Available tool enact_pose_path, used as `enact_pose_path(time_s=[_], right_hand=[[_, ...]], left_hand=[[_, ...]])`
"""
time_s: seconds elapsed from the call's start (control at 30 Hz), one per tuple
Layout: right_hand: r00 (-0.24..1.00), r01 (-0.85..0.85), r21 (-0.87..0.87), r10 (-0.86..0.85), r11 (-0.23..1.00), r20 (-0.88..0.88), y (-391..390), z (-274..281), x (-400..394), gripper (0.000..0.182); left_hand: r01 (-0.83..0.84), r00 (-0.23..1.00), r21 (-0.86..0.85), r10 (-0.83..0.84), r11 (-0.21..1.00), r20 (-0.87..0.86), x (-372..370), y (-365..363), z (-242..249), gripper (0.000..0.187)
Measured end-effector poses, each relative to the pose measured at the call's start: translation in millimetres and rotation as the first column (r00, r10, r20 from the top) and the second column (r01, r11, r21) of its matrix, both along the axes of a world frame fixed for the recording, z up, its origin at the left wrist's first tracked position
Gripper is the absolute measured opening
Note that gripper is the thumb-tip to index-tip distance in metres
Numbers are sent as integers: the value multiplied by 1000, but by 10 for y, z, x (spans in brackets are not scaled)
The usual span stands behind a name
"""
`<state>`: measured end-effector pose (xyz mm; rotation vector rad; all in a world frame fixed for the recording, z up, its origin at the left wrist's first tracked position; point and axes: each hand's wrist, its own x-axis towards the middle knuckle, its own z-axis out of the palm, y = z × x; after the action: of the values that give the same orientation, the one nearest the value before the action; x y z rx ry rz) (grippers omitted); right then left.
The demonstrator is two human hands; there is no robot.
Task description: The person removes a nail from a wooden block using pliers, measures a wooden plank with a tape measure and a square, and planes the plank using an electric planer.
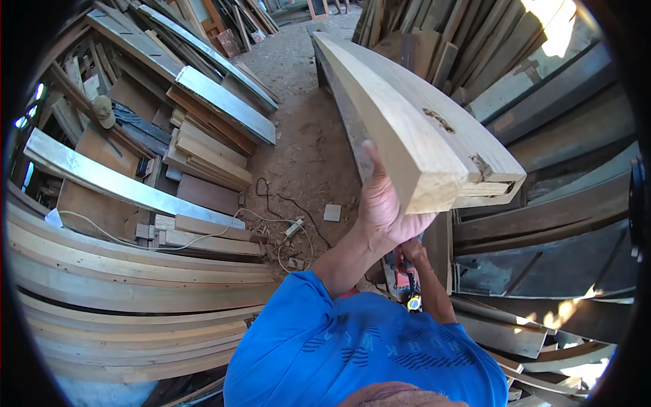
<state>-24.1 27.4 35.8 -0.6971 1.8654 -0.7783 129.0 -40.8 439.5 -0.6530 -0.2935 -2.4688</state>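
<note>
A long, thick wooden plank (380, 102) runs away from me, its near end raised toward my chest. It has rough, dark hollows in its upper face and a split at the near end. My left hand (384, 207) grips its near end from below, thumb up along the left side. Behind that end and lower, my right hand (411, 249) is closed around a red and black power tool (403, 277), mostly hidden by my arm and the plank. Just beside the tool, close to my shirt, is a yellow tape measure (413, 302).
A dark bench (346, 125) stands under the plank. On the dusty floor lie a white power strip (294, 228), cords and a pale square tile (332, 213). Stacked boards (210, 159) line the left; more timber (542, 224) leans and lies along the right.
</note>
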Motion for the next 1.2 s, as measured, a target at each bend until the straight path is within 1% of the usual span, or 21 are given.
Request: enact_pose_path(time_s=[0.03,0.07,0.13,0.17,0.23,0.3,0.4,0.53,0.57,0.63,0.7,0.73,0.8,0.83,0.9,0.97,1.03,1.07,1.13,1.2], right_hand=[[997,64,-23,-63,998,32,-2,-61,14,65],[998,54,-8,-54,999,31,-18,-121,-10,66],[998,42,28,-43,999,35,-11,-135,-37,66],[998,48,34,-49,998,32,1,-151,-41,67],[998,63,45,-64,997,27,13,-99,-7,68],[998,49,73,-52,996,31,17,-87,-4,69],[999,33,75,-35,997,26,39,-129,-14,70],[999,27,32,-28,999,29,39,-186,-27,69],[999,28,42,-29,999,25,41,-210,-35,68],[1000,25,64,-26,998,14,37,-247,-43,67],[999,30,6,-30,1000,22,38,-258,-34,50],[999,34,-24,-33,999,26,33,-250,-32,42],[998,49,-19,-48,999,36,43,-240,-22,56],[997,58,-16,-58,998,42,40,-236,-19,63],[1000,6,-18,-6,1000,-7,39,-232,-35,62],[997,-45,-17,44,999,-55,37,-238,-68,61],[991,-93,-19,91,995,-98,30,-169,-65,61],[994,-74,-5,73,997,-86,30,-121,-55,61],[998,-28,25,30,999,-63,58,-36,-40,62],[999,35,10,-35,999,20,33,-16,-10,48]], left_hand=[[-86,991,-54,91,995,95,-11,10,67,78],[-162,966,-112,181,980,185,-24,26,132,77],[-189,960,-121,209,975,188,-46,39,194,79],[-190,962,-135,212,973,175,-53,34,185,80],[-161,972,-87,173,983,161,-61,20,164,80],[-102,984,35,96,994,147,-80,-8,134,80],[-131,976,20,126,991,178,-100,-21,66,80],[-138,981,-7,138,990,137,-122,-9,110,83],[-129,985,-12,130,992,112,-132,-12,105,83],[-154,979,-40,158,987,126,-114,-9,122,85],[-209,953,-91,224,974,203,-82,24,182,88],[-156,978,-35,159,987,132,-74,15,153,87],[-30,999,61,31,998,-21,-68,-14,27,87],[-68,998,53,69,996,-8,-57,-8,-27,88],[-145,989,39,144,989,19,-32,33,-129,91],[-213,971,61,205,975,122,-27,58,-174,92],[-246,956,89,227,965,185,-24,44,-288,92],[-242,956,106,219,964,195,-28,-1,-425,91],[-212,963,88,193,973,190,22,-18,-348,88],[-169,972,13,164,986,168,189,-48,-137,85]])
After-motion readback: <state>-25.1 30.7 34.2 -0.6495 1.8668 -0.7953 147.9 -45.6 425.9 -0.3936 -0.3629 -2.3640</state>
